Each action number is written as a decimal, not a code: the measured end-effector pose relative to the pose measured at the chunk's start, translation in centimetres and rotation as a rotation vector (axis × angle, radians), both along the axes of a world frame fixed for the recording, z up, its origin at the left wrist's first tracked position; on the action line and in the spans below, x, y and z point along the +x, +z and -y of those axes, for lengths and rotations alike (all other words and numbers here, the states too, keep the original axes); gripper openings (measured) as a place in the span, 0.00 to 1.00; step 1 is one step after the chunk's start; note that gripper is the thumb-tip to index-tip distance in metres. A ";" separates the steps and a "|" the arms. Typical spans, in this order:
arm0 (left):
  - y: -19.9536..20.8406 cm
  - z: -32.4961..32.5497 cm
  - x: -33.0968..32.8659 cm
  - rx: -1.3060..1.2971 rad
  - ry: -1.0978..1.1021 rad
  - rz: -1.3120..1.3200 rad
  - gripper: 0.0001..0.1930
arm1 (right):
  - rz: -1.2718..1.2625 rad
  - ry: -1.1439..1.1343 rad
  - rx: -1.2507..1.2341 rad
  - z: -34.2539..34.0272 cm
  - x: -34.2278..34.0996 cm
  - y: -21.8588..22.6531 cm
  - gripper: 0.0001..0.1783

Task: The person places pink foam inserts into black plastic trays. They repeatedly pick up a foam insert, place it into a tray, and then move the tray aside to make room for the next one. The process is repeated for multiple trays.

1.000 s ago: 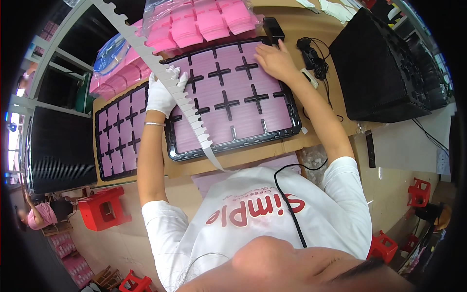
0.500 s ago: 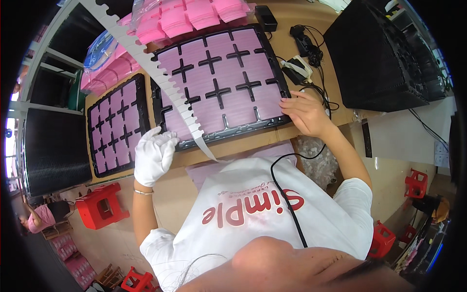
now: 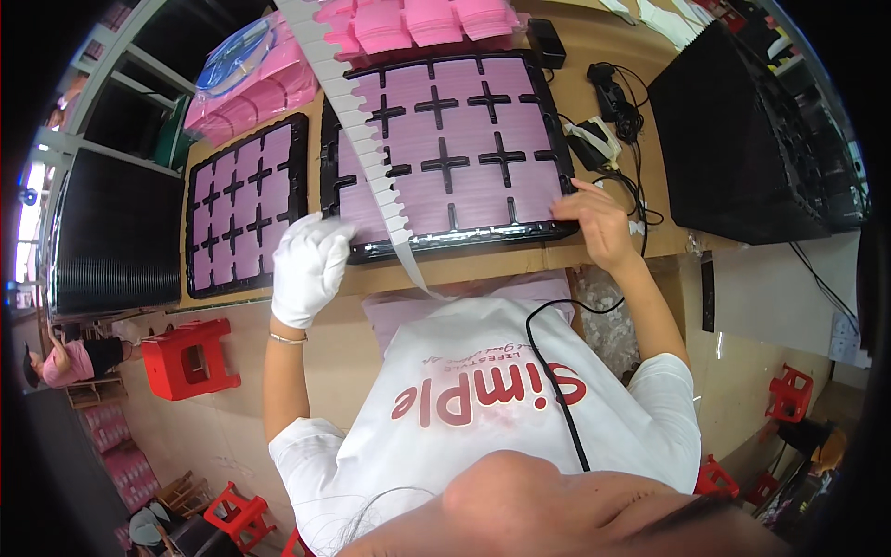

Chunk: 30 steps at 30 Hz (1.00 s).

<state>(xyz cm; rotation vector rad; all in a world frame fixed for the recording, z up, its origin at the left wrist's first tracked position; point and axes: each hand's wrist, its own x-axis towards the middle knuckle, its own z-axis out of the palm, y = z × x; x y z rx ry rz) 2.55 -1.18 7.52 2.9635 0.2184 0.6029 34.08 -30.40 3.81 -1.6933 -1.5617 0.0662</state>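
A large black plastic tray [image 3: 483, 236] lies before me on the bench. Black cross-shaped dividers part its pinkish-purple sheets [image 3: 473, 139]. My right hand [image 3: 601, 226], bare, has its bent fingers on the tray's front right corner. At the front left corner is my left hand [image 3: 311, 271], in a white glove. Its fingers are bent, and their tips are smeared by motion, so I cannot tell whether they grip the rim. A pale grey strip with notched edges [image 3: 367, 139] crosses the view over the tray's left part, down to my shirt.
A smaller-looking tray [image 3: 246, 286] of similar sheets lies to the left. Behind are pink packs [image 3: 380, 26] and a blue-and-pink bag [image 3: 237, 60]. Black stacks stand at right [image 3: 752, 139] and left [image 3: 116, 241]. Cables [image 3: 631, 121] lie right of the tray. A red stool [image 3: 190, 357] stands below.
The whole view has shifted, so the bench things sit further right. My left hand's fingertips have moved and are now blurred; my right hand stays at the tray's corner.
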 end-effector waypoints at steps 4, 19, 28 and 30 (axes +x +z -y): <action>-0.4 -0.9 0.7 -0.093 -0.031 0.056 0.09 | 0.119 -0.110 0.084 -1.7 0.5 0.5 0.14; -5.1 -14.2 16.8 0.242 0.144 -0.067 0.19 | 0.493 -0.528 -0.314 -16.8 12.9 -2.9 0.25; -3.9 -6.4 3.7 -1.352 0.687 0.008 0.32 | -0.651 -0.428 -0.202 -6.5 5.1 -4.1 0.39; -3.8 -5.2 3.5 -1.225 0.611 0.049 0.33 | -0.640 -0.412 -0.203 -6.2 4.2 -4.6 0.41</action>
